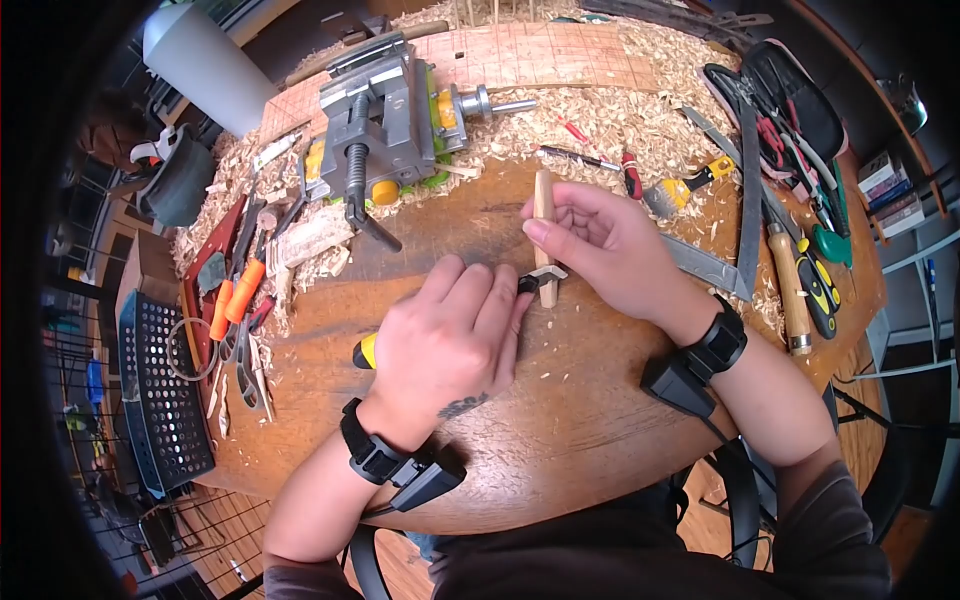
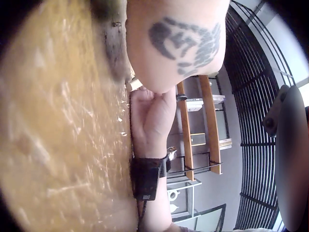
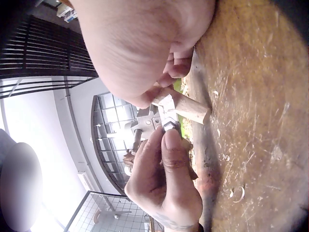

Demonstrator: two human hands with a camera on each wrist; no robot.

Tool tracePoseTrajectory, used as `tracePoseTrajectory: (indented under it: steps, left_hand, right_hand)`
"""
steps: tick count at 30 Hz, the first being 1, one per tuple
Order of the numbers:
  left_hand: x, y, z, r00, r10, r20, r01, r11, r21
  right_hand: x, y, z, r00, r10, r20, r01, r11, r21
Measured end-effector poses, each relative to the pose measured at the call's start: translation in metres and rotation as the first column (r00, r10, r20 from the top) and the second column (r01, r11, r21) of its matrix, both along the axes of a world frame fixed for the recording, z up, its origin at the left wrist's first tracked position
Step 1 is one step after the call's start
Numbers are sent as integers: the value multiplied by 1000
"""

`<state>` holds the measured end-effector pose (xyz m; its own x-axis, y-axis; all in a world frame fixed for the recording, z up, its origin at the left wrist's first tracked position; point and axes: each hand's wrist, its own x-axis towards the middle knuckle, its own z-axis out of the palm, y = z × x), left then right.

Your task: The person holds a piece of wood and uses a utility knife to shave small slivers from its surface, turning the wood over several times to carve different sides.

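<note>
Over the middle of the wooden table, my right hand [image 1: 610,245] pinches a short pale wooden stick [image 1: 543,195], which stands nearly upright in the head view. My left hand [image 1: 445,325] grips a knife whose yellow-and-black handle end [image 1: 366,351] sticks out behind the palm. Across the stick's lower part lies the knife's bright metal blade [image 3: 167,105], with the left thumb and forefinger close behind it. In the right wrist view, the stick's cut end [image 3: 199,113] points towards the table. Most of the knife's handle is hidden inside the left hand.
A metal vise [image 1: 375,130] stands at the back left amid wood shavings [image 1: 560,110]. On the right lie a steel square [image 1: 745,200], a yellow scraper [image 1: 690,187], a wooden-handled tool [image 1: 790,290] and a tool case [image 1: 795,95]. Orange-handled tools [image 1: 238,300] and a black perforated basket [image 1: 165,390] are left.
</note>
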<state>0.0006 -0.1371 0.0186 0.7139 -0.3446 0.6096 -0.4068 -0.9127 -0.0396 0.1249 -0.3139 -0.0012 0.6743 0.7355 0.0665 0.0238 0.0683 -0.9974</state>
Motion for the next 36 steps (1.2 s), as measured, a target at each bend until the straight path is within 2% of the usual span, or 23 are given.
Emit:
tracePoseTrajectory:
  steps: [2, 7, 9, 11, 14, 19, 21, 25, 28, 33, 36]
  left_hand:
    - [-5, -5, 1, 995, -9, -100, 5, 999, -42]
    - [-9, -8, -7, 993, -43, -114, 40, 999, -29]
    - [-7, -7, -6, 991, -49, -124, 44, 998, -46]
    - [-2, -5, -4, 1000, 8, -11, -8, 1000, 5]
    - [3, -1, 3, 998, 53, 34, -53, 999, -9]
    - [0, -2, 8, 998, 58, -3, -58, 996, -64]
    - [1, -1, 8, 998, 64, 27, -61, 995, -77]
    - [2, 2, 5, 999, 52, 4, -52, 996, -79]
    - [4, 4, 1, 998, 25, 53, -23, 999, -32]
    - [-7, -3, -8, 998, -35, -52, 37, 999, 36]
    - [-6, -1, -6, 996, -40, -84, 42, 999, 19]
  right_hand:
    - [0, 0, -1, 1000, -8, 5, 8, 1000, -3]
    - [0, 0, 0, 1000, -14, 27, 14, 1000, 9]
    - [0, 0, -1, 1000, -14, -18, 14, 999, 32]
    - [0, 0, 0, 999, -24, -39, 24, 1000, 16]
    - [0, 0, -2, 999, -27, -44, 27, 1000, 12]
    - [2, -3, -2, 1000, -23, -21, 22, 999, -28]
    - [0, -1, -3, 998, -50, 28, 48, 997, 56]
    - [0, 0, -3, 998, -60, 29, 59, 997, 54]
    - [1, -1, -3, 999, -48, 17, 47, 997, 59]
    - [1, 0, -4, 994, -80, 73, 78, 996, 33]
    - [2, 0, -6, 993, -82, 79, 81, 996, 24]
